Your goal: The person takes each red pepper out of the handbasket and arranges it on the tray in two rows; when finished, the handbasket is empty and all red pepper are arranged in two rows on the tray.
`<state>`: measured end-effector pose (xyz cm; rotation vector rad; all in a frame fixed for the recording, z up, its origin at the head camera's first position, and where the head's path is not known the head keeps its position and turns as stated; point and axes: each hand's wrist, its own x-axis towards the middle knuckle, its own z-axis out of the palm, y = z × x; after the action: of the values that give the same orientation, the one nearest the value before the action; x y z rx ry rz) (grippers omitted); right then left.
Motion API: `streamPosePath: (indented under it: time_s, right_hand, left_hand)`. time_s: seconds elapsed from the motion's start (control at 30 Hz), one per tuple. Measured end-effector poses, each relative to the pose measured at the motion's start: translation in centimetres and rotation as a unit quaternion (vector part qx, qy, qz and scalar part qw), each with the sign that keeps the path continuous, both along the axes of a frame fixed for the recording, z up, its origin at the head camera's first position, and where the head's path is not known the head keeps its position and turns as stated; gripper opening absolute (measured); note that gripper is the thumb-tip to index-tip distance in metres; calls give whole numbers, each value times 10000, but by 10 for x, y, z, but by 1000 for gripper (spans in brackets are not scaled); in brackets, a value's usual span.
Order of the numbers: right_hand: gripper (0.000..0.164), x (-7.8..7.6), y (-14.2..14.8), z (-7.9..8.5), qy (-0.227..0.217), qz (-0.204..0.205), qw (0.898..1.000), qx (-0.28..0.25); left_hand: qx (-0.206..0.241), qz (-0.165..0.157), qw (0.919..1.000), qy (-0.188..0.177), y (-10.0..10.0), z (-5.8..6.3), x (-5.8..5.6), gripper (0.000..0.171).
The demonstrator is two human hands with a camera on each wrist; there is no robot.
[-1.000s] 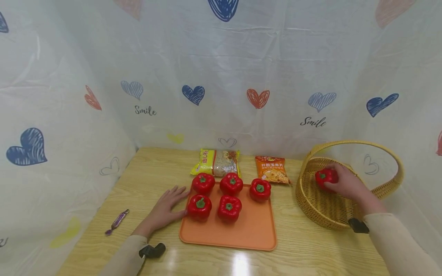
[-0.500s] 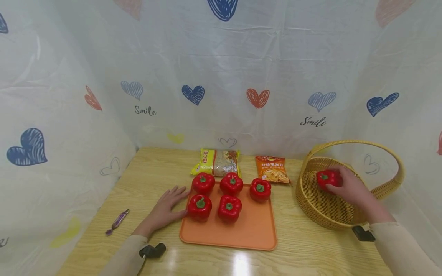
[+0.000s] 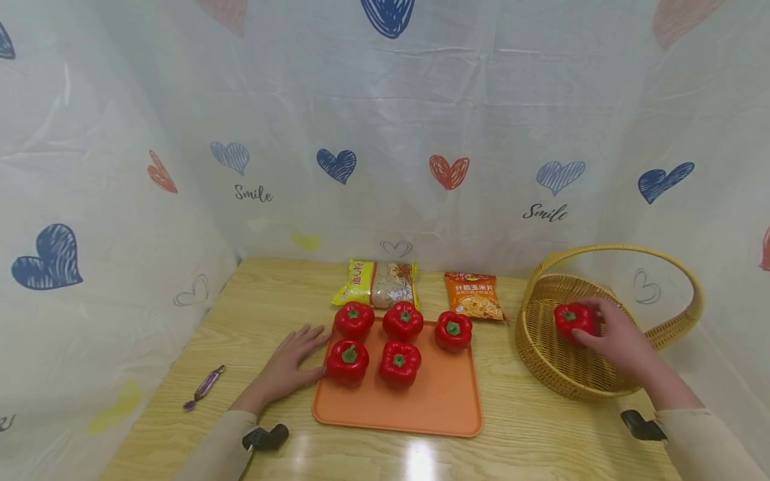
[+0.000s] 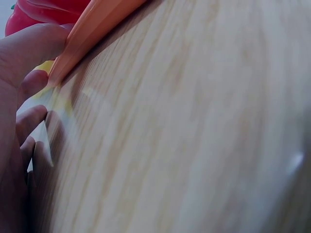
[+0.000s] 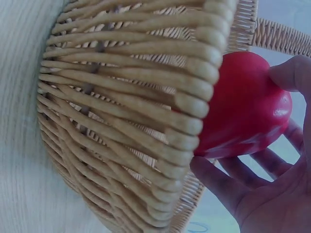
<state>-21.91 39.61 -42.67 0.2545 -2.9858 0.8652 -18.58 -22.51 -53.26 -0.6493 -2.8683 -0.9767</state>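
In the head view my right hand [image 3: 622,337] holds a red bell pepper [image 3: 573,322] over the wicker basket [image 3: 535,364]. The right wrist view shows the bell pepper [image 5: 245,107] level with the basket's rim [image 5: 194,104], thumb on one side and fingers curled along the other. My left hand [image 3: 291,364] rests with fingers spread at the left edge of the orange tray [image 3: 433,407]. Its thumb [image 4: 36,43] touches the tray's rim beside a pepper. Several more red bell peppers [image 3: 400,364] stand on the tray, stems up.
Behind the tray lie a yellow noodle packet [image 3: 385,284] and an orange snack bag [image 3: 475,296]. A purple wrapped candy [image 3: 206,386] lies on the table's left side. The basket's tall handle [image 3: 613,247] arches over its opening. A heart-printed curtain [image 3: 385,120] hangs behind and beside the table.
My right hand has moved slightly right and toward me with the pepper, which has shifted the same way within the basket's outline. My left hand has stayed in place.
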Motion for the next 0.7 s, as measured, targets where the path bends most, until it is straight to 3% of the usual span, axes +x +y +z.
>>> streamPosePath:
  time_s: [0.33,0.7]
  right_hand:
    - [68,13,-5,1,-42,-122,9999,-31]
    - [67,23,-15,4,258,-70,9996,-86]
  left_hand:
    - [17,17,10000,-19,0,0,0,70]
    - [26,5,10000,15,0,-1,0,70]
